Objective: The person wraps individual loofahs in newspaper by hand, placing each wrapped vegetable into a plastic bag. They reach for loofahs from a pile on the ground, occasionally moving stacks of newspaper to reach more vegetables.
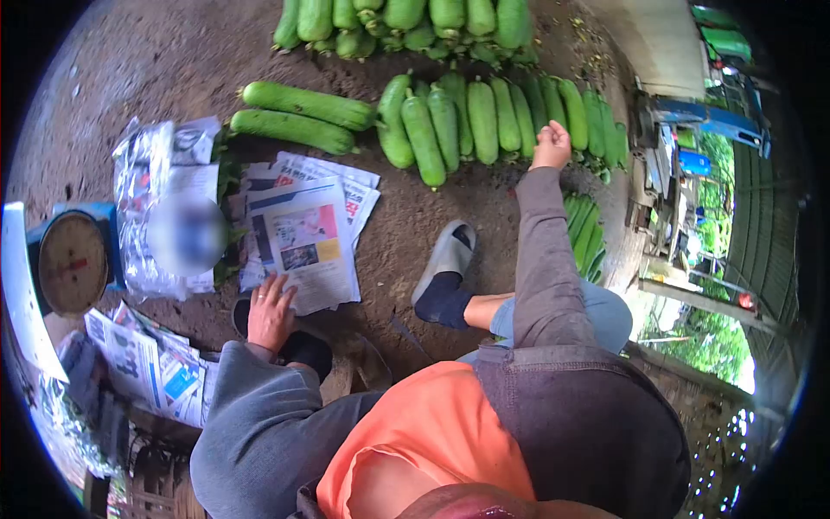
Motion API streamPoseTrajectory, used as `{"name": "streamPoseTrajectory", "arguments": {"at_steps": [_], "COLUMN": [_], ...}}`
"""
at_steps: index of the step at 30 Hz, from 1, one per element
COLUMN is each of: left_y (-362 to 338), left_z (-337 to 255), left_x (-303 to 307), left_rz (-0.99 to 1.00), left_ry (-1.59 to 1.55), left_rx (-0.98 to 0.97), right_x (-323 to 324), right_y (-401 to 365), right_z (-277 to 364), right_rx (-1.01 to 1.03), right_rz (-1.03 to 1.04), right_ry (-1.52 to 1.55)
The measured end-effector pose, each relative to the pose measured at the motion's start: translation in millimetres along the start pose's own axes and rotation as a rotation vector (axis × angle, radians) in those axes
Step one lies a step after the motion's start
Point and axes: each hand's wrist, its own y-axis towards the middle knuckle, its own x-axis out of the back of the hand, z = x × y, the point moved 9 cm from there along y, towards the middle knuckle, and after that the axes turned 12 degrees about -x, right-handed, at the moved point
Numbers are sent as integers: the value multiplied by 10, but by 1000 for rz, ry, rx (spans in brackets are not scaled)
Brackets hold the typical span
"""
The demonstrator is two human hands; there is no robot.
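Note:
My right hand (552,144) reaches out to a row of long green gourds (471,121) lying side by side on the dirt ground, its fingers curled on top of one gourd near the row's right part. My left hand (270,313) rests flat, fingers apart, on the near edge of a stack of newspaper sheets (304,238) spread on the ground. Two more gourds (298,117) lie crosswise to the left of the row.
Another pile of gourds (406,24) lies farther away. A blue weighing scale (73,259) stands at the left beside clear plastic bags (151,186). More newspapers (147,363) lie near my left side. My foot in a grey sandal (445,264) rests between.

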Motion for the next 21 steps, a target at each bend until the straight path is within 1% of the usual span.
{"name": "streamPoseTrajectory", "arguments": {"at_steps": [1,3,4,5,7,8,9,11,13,16,19,20,21], "left_y": [70,163,184,213,231,231,242,236,224,246,278,280,273], "left_z": [-48,-3,23,36,63,68,61,72,89,71,65,72,82], "left_x": [-149,-305,-376,-406,-482,-509,-512,-531,-549,-518,-527,-535,-546], "left_rz": [178,347,431,431,438,456,435,393,400,416,425,425,410], "left_ry": [71,61,57,108,208,209,198,173,174,148,156,167,171], "left_rx": [-40,20,57,55,53,73,70,69,66,74,93,100,95], "right_x": [71,82,22,-60,-402,-607,-832,-1279,-1654,-2075,-2240,-2246,-2233], "right_y": [62,89,54,32,119,168,144,84,60,52,162,209,175], "right_z": [-138,-317,-234,-147,-90,-75,67,280,262,-25,-159,-194,-167], "right_rx": [-12,-63,12,88,202,220,234,405,335,256,349,340,392], "right_rz": [8,31,36,44,178,257,336,446,521,764,844,871,954], "right_ry": [-31,-36,-103,-168,-270,-362,-453,-697,-1122,-1434,-1654,-1675,-1644]}}
